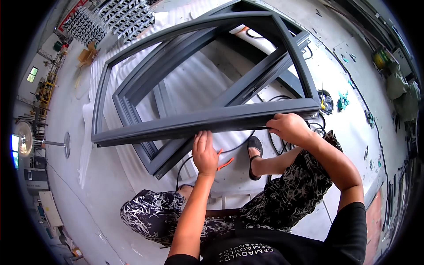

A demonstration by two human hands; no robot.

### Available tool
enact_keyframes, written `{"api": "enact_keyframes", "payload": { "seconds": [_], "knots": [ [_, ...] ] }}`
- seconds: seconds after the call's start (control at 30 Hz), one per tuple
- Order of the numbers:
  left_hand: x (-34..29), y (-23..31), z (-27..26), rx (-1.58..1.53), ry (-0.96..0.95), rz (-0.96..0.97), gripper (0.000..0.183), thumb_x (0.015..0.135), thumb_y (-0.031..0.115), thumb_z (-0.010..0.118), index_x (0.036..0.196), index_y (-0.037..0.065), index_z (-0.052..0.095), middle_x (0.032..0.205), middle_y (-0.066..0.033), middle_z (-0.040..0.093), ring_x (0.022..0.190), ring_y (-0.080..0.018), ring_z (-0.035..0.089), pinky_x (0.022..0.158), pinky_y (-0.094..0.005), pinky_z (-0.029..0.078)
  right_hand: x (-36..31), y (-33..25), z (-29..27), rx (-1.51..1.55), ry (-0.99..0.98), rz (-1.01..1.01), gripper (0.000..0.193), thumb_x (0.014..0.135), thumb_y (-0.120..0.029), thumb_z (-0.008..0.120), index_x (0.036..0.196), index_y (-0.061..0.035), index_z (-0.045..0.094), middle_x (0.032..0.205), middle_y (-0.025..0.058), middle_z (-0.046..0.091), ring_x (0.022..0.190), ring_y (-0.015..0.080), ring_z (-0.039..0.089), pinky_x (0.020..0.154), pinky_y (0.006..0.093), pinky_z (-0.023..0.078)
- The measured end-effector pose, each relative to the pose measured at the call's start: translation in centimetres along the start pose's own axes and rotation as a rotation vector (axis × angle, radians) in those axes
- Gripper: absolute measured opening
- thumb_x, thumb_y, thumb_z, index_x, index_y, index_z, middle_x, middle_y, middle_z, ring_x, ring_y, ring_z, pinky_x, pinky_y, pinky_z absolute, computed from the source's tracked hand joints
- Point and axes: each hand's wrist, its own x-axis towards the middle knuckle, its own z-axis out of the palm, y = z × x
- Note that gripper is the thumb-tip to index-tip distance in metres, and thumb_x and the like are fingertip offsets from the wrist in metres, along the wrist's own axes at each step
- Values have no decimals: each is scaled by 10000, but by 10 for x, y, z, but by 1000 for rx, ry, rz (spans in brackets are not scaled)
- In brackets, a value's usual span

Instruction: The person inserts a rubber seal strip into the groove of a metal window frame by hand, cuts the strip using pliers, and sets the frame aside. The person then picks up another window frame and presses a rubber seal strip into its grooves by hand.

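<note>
A large dark grey window frame is tilted over a second dark grey frame, crossing it at an angle. My right hand grips the near rail by its right end, fingers curled at the lower edge. Further left along that rail, my left hand has its fingers pressed together against the lower edge; its thumb is hidden. Just right of my left wrist are orange-handled pliers, partly covered by the hand.
White sheeting lies under the frames. Black cable coils near my foot. A small black round item with a yellow part and green scraps lie right. Stacked metal profiles and a cardboard box are far left.
</note>
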Motion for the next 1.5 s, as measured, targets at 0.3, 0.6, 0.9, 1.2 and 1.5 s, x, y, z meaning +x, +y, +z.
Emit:
{"api": "enact_keyframes", "payload": {
  "seconds": [0.3, 0.6, 0.9, 1.2, 1.5],
  "knots": [
    [7, 29, 9, 20, 1, 20, 346, 771, -22, 542, 1104, -44, 635, 1127, -162, 588, 1082, -351, 561, 988, -430, 456, 2, -8, -4, -26, 4, -9, 147, 784, -170, 711, 920, -117, 692, 781, 78, 621, 749, 293, 644, 662, 392, 522],
    [15, 48, 6, -104, -60, 40, 371, 763, -54, 560, 1121, -27, 652, 1114, -133, 610, 1084, -328, 571, 985, -409, 452, 2, -1, 1, -1, -9, 24, 181, 775, -160, 716, 946, -105, 700, 801, 80, 637, 765, 293, 645, 686, 388, 524],
    [5, 48, 27, -47, -23, 74, 332, 798, -32, 552, 1111, -14, 661, 1098, -121, 622, 1073, -297, 588, 986, -402, 468, -21, 12, -12, 97, -76, 114, 310, 711, -56, 712, 999, -48, 595, 875, 121, 653, 835, 318, 647, 757, 394, 529],
    [15, 83, 21, -134, -83, 33, 459, 762, 27, 555, 1215, -38, 590, 1181, -167, 553, 1166, -339, 508, 1074, -483, 368, -110, 87, -38, 450, 394, 458, 219, 716, 33, 756, 895, 10, 632, 828, 63, 589, 722, 137, 596, 663, 270, 517],
    [-5, 62, 46, -54, -5, 170, 380, 825, 5, 552, 1195, 15, 637, 1175, -89, 588, 1132, -278, 552, 1046, -441, 425, -107, 83, -41, 410, 401, 519, 165, 738, 4, 758, 863, 4, 649, 782, 68, 598, 700, 161, 585, 646, 285, 490]
  ]
}}
